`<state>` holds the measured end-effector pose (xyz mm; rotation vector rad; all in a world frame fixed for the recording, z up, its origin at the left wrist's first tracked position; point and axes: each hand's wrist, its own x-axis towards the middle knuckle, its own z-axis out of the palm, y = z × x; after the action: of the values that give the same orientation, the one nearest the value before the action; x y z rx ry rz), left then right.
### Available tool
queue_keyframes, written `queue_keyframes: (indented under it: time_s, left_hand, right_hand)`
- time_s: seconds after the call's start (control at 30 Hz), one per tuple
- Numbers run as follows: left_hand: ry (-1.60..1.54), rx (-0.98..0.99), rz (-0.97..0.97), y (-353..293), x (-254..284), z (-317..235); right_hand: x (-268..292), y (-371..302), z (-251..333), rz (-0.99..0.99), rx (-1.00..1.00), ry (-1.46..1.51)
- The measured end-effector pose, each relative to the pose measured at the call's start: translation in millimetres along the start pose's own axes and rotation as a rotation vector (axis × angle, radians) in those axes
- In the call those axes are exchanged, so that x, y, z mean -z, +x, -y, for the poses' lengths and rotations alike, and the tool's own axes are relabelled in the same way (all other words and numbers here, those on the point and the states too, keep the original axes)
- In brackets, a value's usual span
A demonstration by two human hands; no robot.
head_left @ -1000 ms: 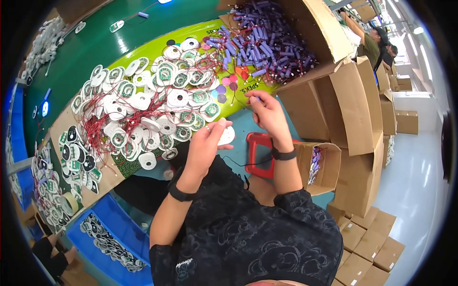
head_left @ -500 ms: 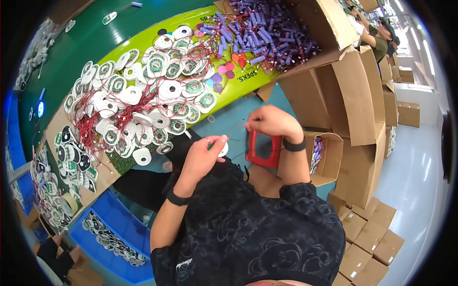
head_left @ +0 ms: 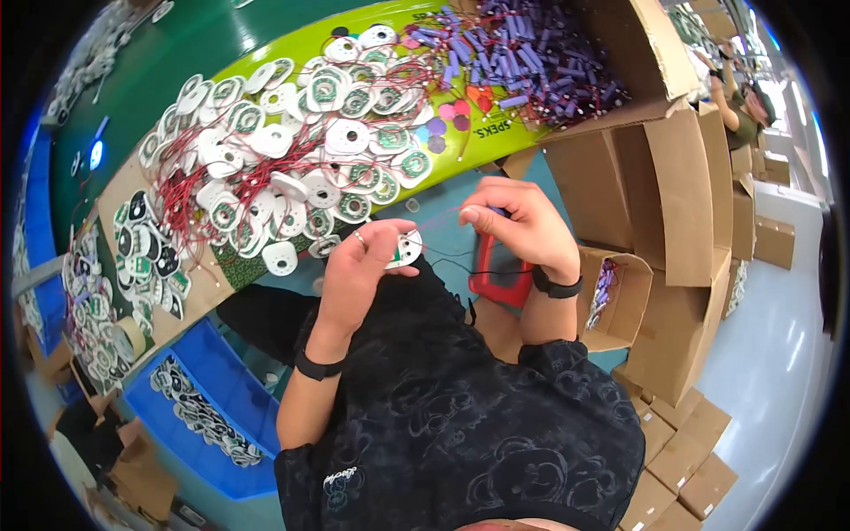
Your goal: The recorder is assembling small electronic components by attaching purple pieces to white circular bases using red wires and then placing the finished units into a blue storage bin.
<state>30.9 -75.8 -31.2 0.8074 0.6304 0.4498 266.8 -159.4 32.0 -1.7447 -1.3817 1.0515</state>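
Gripping a small white disc [head_left: 405, 249] between thumb and curled fingers, the left hand [head_left: 363, 265] is closed on it just above the person's lap, with a ring on one finger and a dark band on the wrist. Its forearm rises from the lower edge and bends inward at the wrist, so the disc sits near the middle of the view, close to the body.

Just right of it, the right hand [head_left: 513, 221] is closed in a pinch, fingertips drawn together on something thin; what exactly it pinches is too small to tell, though a fine red wire [head_left: 443, 217] runs between the two hands. This wrist wears a black watch [head_left: 556, 285], and the forearm comes up steeply from the lower right, elbow tucked in.

Beneath the right hand lies a red tool [head_left: 496, 279], partly hidden by the wrist.

On the far side, the counter [head_left: 266, 53] carries a green board heaped with a pile of white discs [head_left: 292, 168] tangled in red wires. To the far right an open cardboard box [head_left: 655, 53] holds purple tubes [head_left: 522, 62]. A small open box [head_left: 620, 301] stands near the right elbow.
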Motion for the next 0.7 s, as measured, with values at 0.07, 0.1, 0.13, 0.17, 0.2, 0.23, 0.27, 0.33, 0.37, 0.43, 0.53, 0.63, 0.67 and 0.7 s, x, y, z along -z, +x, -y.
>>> queue_keyframes:
  time_s: [0.07,0.1,0.13,0.17,0.2,0.23,0.27,0.33,0.37,0.43,0.53,0.63,0.67,0.7]
  left_hand:
    - [0.103,-0.024,-0.061,-5,0,-5]
    - [0.203,-0.042,-0.108,-6,1,-8]
    - [0.183,-0.044,-0.148,-7,3,-11]
    - [0.186,-0.045,-0.152,-9,7,-12]
    - [0.217,-0.047,-0.168,-10,12,-14]
    - [0.248,-0.049,-0.178,-11,14,-16]
    - [0.238,-0.098,-0.195,-13,11,-20]
    - [0.4,-0.161,-0.215,-24,-3,-38]
    - [0.556,-0.225,-0.236,-30,-11,-46]
    - [0.696,-0.29,-0.278,-45,-18,-48]
    - [1.219,-0.822,-0.246,-54,-10,-50]
    - [1.191,-0.811,-0.332,-77,-16,-53]
    - [1.135,-0.768,-0.349,-82,-16,-54]
    - [1.07,-0.726,-0.359,-87,-17,-54]
  right_hand:
    - [-6,5,1,-0.002,0.009,0.015]
    - [-8,8,1,-0.015,0.01,0.024]
    - [-9,9,2,-0.011,0.013,0.028]
    - [-9,10,3,0.03,-0.01,-0.003]
    - [-9,11,4,0.07,-0.034,-0.035]
    - [-11,11,0,0.066,-0.034,-0.033]
    - [-15,12,-7,0.103,0.12,0.026]
    - [-25,15,-3,0.213,0.295,0.134]
    - [-43,12,-3,0.214,0.202,0.431]
    - [-74,10,4,0.217,0.278,0.534]
    - [-102,7,8,0.039,0.442,0.352]
    - [-134,-9,16,-0.089,0.409,0.595]
    - [-141,-14,18,-0.092,0.363,0.656]
    - [-147,-20,20,-0.096,0.308,0.71]
